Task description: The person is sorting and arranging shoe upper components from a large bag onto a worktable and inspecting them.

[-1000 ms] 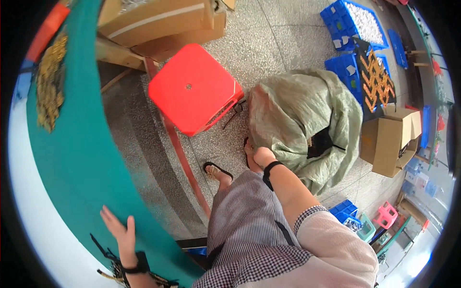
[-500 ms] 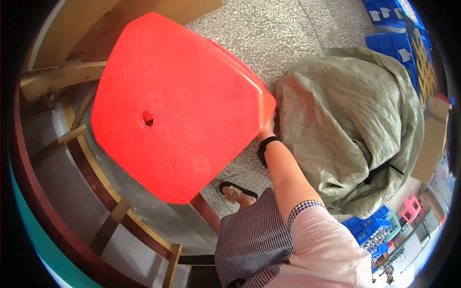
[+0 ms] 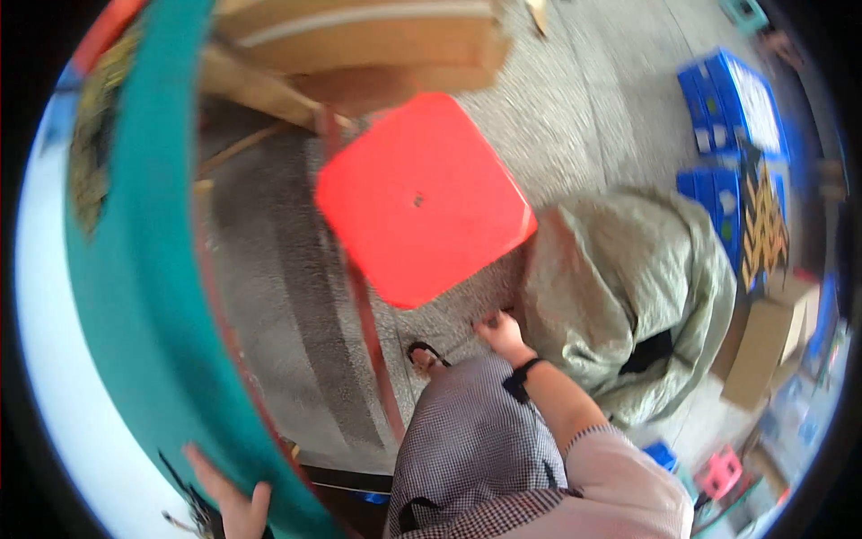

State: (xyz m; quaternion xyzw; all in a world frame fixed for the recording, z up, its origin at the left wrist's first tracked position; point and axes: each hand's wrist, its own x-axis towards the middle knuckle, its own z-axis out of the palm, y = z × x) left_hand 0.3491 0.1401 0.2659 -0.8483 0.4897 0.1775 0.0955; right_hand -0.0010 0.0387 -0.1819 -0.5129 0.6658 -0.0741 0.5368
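Note:
A red plastic stool (image 3: 431, 202) with a rounded square seat and a small hole in its middle stands ahead of me; its legs are hidden. My right hand (image 3: 503, 336), a black band on its wrist, is just below the stool's near corner, apart from it. Its fingers are curled in, and nothing shows in them. At the lower left my left hand (image 3: 232, 499) lies at the green tabletop (image 3: 171, 296), thumb and fingers apart, somewhat blurred. Thin black wire-like pieces (image 3: 187, 503) are beside it.
A large grey-green woven sack (image 3: 628, 278) bulges right of the stool. Cardboard (image 3: 377, 45) lies at the far side, by a wooden frame. Blue crates (image 3: 732, 99) stand at the far right, with an opened carton (image 3: 763, 346) nearer. A pink stool (image 3: 720, 473) is lower right.
My right hand has let go of the red stool and drawn back toward me. The stool appears lower and farther off. My view has shifted left, bringing in the green tabletop and my left hand.

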